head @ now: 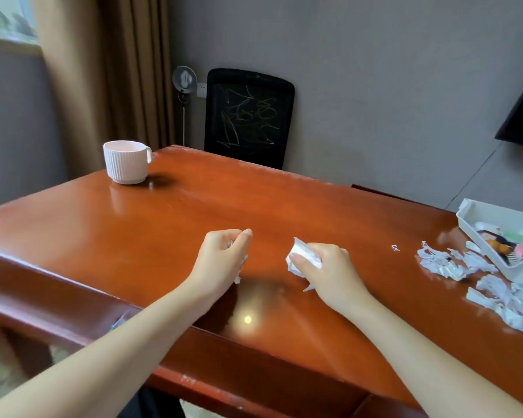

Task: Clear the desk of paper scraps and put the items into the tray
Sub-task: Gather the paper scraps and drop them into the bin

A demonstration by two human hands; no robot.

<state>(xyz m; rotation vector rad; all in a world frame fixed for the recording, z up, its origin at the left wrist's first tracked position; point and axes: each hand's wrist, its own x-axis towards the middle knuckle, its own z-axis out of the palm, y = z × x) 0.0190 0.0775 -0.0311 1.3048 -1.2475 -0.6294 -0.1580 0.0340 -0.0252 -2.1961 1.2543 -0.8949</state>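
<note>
Over the middle of the red-brown desk [133, 236], my right hand [323, 267] is closed around a wad of white paper scraps [301, 256] that sticks out to its left. My left hand [221, 257] is curled shut, with small bits of white paper [242, 267] showing under its fingers. More torn paper scraps [453, 262] lie in a pile at the right, and another heap [507, 303] lies nearer the right edge. A white tray [477, 220] stands at the far right, holding colourful small items [507, 245].
A ribbed white mug [127, 161] stands at the desk's far left corner. One tiny scrap [395, 247] lies alone left of the pile. A black chair back [248, 116] stands behind the desk against the grey wall.
</note>
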